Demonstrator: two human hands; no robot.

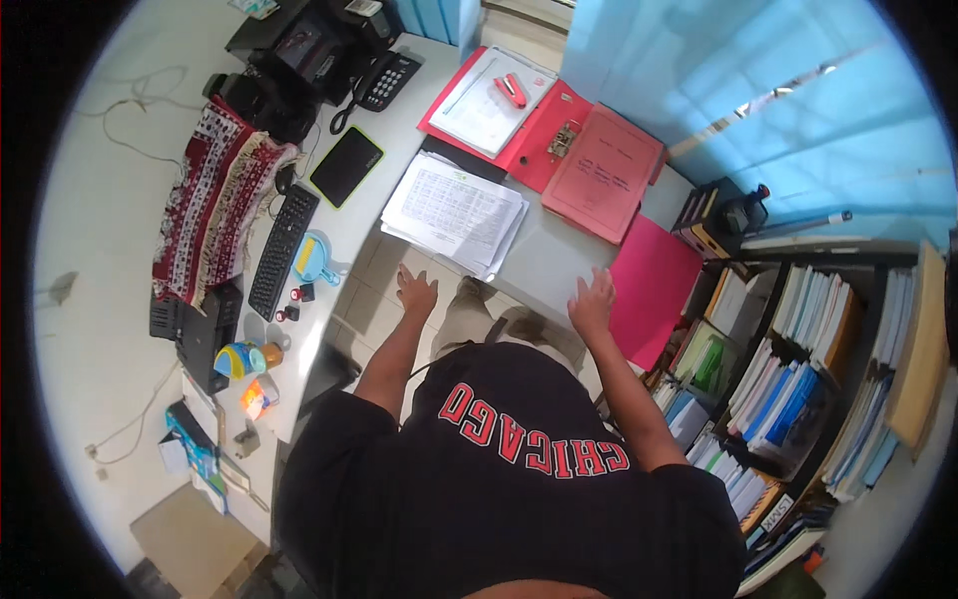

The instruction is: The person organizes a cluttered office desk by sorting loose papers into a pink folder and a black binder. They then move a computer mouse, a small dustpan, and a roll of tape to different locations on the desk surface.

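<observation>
My left hand [416, 292] hangs open below the front edge of a loose stack of printed white sheets [451, 212], not visibly touching it. My right hand [592, 298] is open with fingers spread at the desk's front edge [539, 287], just left of a magenta folder [654, 295]; whether it touches the desk I cannot tell. Behind the sheets an open red binder [539, 161] carries papers [479, 125] with a red stapler [510, 92] on top. A closed pink folder [605, 170] lies on the binder's right half.
On the left desk are a keyboard [284, 250], phone [387, 80], black tablet [346, 166], patterned cloth [210, 200], blue dish [311, 262] and cups. Black shelves packed with files [778, 409] line the right, beside a blue curtain [738, 100]. Tiled floor [359, 299] shows below.
</observation>
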